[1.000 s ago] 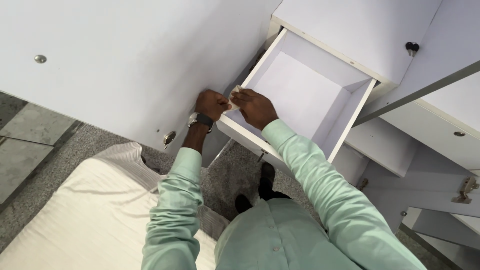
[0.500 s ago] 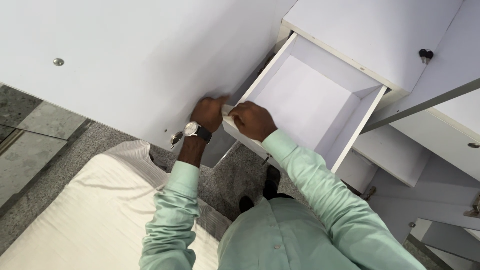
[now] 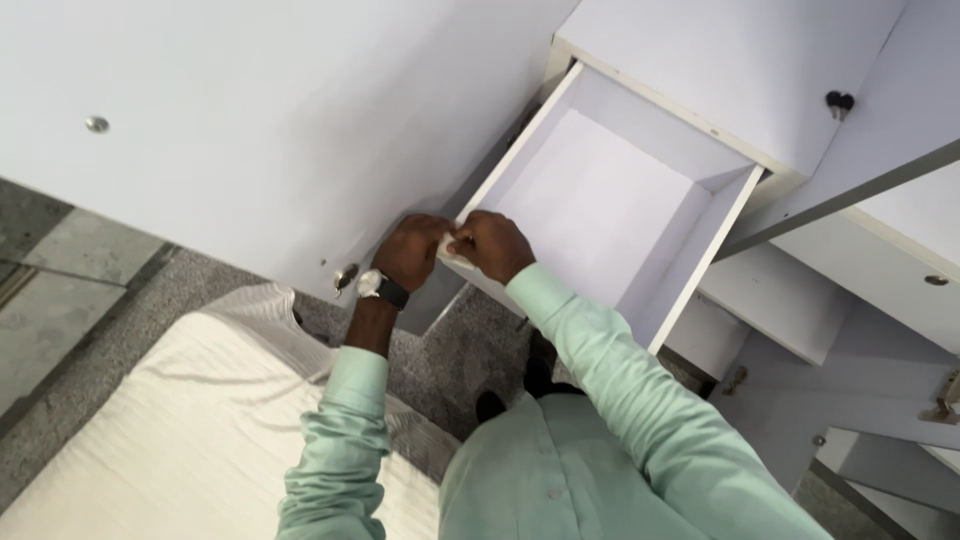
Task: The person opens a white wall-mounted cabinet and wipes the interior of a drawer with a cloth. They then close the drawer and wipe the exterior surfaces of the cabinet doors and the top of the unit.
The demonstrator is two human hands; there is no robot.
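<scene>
Both hands, left hand (image 3: 412, 250) and right hand (image 3: 490, 245), clamp the open white drawer (image 3: 600, 200)'s rigid front edge mid-frame; probably light, slides easily.

the left hand (image 3: 412, 252), with its dark-strapped wristwatch (image 3: 381, 289), is closing in on the right hand (image 3: 492, 245) until the two are touching at the near front corner of the open white wooden drawer (image 3: 600, 200). a small pale thing is showing between their fingers; what it is cannot be told. the view is shifting, bringing the cream striped mattress (image 3: 160, 440) further in.
</scene>
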